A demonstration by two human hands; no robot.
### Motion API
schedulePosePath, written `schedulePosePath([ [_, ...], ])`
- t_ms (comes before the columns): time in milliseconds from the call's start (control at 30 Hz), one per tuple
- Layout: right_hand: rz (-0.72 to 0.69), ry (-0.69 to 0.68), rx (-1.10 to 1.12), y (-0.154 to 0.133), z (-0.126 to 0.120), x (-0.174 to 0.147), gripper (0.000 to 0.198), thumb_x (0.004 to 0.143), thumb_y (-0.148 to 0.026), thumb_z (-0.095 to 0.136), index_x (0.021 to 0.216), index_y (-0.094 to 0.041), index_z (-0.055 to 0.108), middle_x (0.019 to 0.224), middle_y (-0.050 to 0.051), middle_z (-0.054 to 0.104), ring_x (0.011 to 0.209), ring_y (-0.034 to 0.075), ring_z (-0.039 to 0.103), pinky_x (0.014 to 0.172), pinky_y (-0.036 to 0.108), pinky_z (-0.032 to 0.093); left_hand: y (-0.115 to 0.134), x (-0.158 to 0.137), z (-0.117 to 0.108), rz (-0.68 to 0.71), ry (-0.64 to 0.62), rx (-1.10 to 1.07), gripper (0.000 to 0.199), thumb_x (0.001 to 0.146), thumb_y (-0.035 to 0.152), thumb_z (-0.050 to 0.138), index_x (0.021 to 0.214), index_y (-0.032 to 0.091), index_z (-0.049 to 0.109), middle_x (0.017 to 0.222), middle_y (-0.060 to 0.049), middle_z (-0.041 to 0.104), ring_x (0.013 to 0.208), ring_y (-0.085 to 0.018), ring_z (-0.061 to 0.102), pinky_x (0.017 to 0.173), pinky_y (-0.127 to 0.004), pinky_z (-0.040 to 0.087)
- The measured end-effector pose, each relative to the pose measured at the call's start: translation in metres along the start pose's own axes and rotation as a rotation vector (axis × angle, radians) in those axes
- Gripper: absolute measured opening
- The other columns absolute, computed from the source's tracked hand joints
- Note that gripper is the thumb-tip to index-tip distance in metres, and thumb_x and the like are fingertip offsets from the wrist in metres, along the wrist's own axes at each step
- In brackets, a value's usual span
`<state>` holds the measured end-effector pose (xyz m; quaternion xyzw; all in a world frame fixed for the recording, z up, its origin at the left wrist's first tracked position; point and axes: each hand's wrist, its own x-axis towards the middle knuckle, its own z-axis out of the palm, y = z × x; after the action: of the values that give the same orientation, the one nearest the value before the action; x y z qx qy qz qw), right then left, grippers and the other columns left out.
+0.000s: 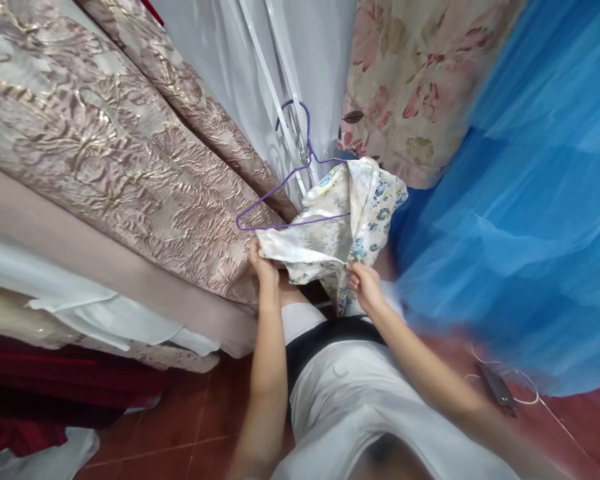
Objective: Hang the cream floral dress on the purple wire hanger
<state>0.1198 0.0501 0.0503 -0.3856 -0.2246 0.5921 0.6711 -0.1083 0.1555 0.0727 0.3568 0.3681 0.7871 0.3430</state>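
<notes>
A white shirt with a blue and yellow floral print (pixel 380 207) hangs by one shoulder on a purple hanger (pixel 280 187). The hanger's right arm is inside the garment, while its left end sticks out bare. My left hand (pixel 264 261) is closed on the shirt's left edge, just below that bare end. Lower on the front opening, my right hand (pixel 364 283) pinches the shirt's edge. The hanger's hook loops around white metal rods (pixel 273 73) in front of me.
Pinkish-gold brocade fabric (pixel 105 133) hangs on the left, beside layered white and dark red cloth. Floral fabric (pixel 410 80) and a blue tulle skirt (pixel 520 220) hang on the right. On the red tiled floor (pixel 200 407) lies a black power strip (pixel 497 387) with a white cable.
</notes>
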Motion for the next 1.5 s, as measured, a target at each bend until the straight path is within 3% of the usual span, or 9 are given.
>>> schedulePosePath([
  [200, 0.075, -0.178, -0.394, 0.015, -0.024, -0.003, 0.03, 0.06, -0.035, 0.078, 0.079, -0.018, 0.063, 0.048, -0.006, 0.05, 0.043, 0.009, 0.039, 0.042, 0.022, 0.029, -0.01, -0.073, 0.02, -0.041, -0.259, 0.138, 0.028, 0.081, 0.046, 0.075, 0.087, 0.019, 0.068, 0.081, -0.002, 0.067, 0.073, -0.015, 0.062, 0.067, -0.023, 0.048],
  [333, -0.381, -0.169, -0.61, 0.007, -0.023, -0.02, 0.068, 0.062, -0.025, 0.078, 0.125, -0.02, 0.055, 0.107, 0.008, 0.07, 0.083, 0.02, 0.065, 0.075, 0.035, 0.057, 0.018, -0.101, 0.046, 0.111, -0.628, 0.353, 0.025, 0.092, 0.042, 0.066, 0.092, 0.018, 0.073, 0.08, -0.003, 0.07, 0.072, -0.015, 0.065, 0.068, -0.024, 0.049],
  [433, -0.622, -0.323, -0.714, -0.014, -0.016, -0.024, 0.089, 0.068, -0.025, 0.079, 0.148, -0.021, 0.042, 0.15, 0.017, 0.05, 0.131, 0.031, 0.056, 0.111, 0.047, 0.047, 0.036, -0.118, 0.064, 0.239, -0.798, 0.436, 0.026, 0.097, 0.04, 0.059, 0.097, 0.018, 0.073, 0.087, -0.004, 0.074, 0.076, -0.015, 0.068, 0.071, -0.024, 0.051],
  [567, -0.571, -0.615, -0.681, -0.039, -0.012, 0.014, 0.075, 0.08, -0.038, 0.075, 0.149, -0.026, 0.047, 0.158, 0.013, 0.046, 0.137, 0.032, 0.054, 0.117, 0.049, 0.042, 0.047, -0.13, 0.073, 0.353, -0.832, 0.447, 0.023, 0.101, 0.035, 0.056, 0.101, 0.019, 0.072, 0.086, -0.002, 0.074, 0.069, -0.012, 0.066, 0.067, -0.022, 0.048],
  [700, -0.467, -0.506, -0.493, -0.043, -0.025, 0.07, 0.094, 0.072, -0.04, 0.079, 0.156, -0.036, 0.036, 0.17, 0.007, 0.025, 0.133, 0.03, 0.057, 0.111, 0.048, 0.049, 0.053, -0.128, 0.065, 0.341, -0.742, 0.381, 0.025, 0.101, 0.037, 0.056, 0.099, 0.018, 0.071, 0.086, -0.003, 0.073, 0.065, -0.011, 0.063, 0.062, -0.021, 0.045],
  [967, -0.119, -0.033, -0.345, -0.026, -0.046, 0.069, 0.076, 0.076, -0.037, 0.068, 0.148, -0.032, 0.044, 0.153, 0.01, 0.051, 0.085, 0.016, 0.073, 0.074, 0.03, 0.061, 0.049, -0.129, 0.058, 0.226, -0.683, 0.378, 0.032, 0.098, 0.046, 0.059, 0.096, 0.018, 0.073, 0.082, -0.005, 0.072, 0.058, -0.011, 0.054, 0.055, -0.023, 0.04],
  [1233, -0.543, -0.079, -0.541, -0.08, -0.022, 0.096, 0.058, 0.073, -0.027, 0.062, 0.131, -0.022, 0.063, 0.145, 0.01, 0.06, 0.122, 0.024, 0.064, 0.11, 0.042, 0.048, 0.048, -0.142, 0.067, 0.228, -0.809, 0.418, 0.022, 0.098, 0.037, 0.059, 0.095, 0.019, 0.072, 0.081, -0.002, 0.073, 0.056, -0.01, 0.055, 0.059, -0.023, 0.042],
  [1400, -0.369, 0.068, -0.577, -0.079, -0.032, 0.095, 0.056, 0.069, -0.028, 0.065, 0.125, -0.021, 0.063, 0.135, 0.012, 0.066, 0.122, 0.026, 0.062, 0.105, 0.044, 0.05, 0.043, -0.157, 0.062, 0.2, -0.753, 0.386, 0.019, 0.098, 0.034, 0.059, 0.096, 0.019, 0.071, 0.084, -0.003, 0.074, 0.062, -0.012, 0.062, 0.061, -0.023, 0.045],
  [1500, -0.17, -0.078, -0.642, -0.065, -0.036, 0.051, 0.028, 0.072, -0.038, 0.074, 0.093, -0.019, 0.071, 0.098, 0.008, 0.076, 0.098, 0.026, 0.069, 0.088, 0.038, 0.057, 0.044, -0.164, 0.059, 0.199, -0.743, 0.381, 0.019, 0.099, 0.035, 0.058, 0.099, 0.02, 0.07, 0.084, -0.003, 0.074, 0.062, -0.013, 0.063, 0.06, -0.024, 0.046],
])
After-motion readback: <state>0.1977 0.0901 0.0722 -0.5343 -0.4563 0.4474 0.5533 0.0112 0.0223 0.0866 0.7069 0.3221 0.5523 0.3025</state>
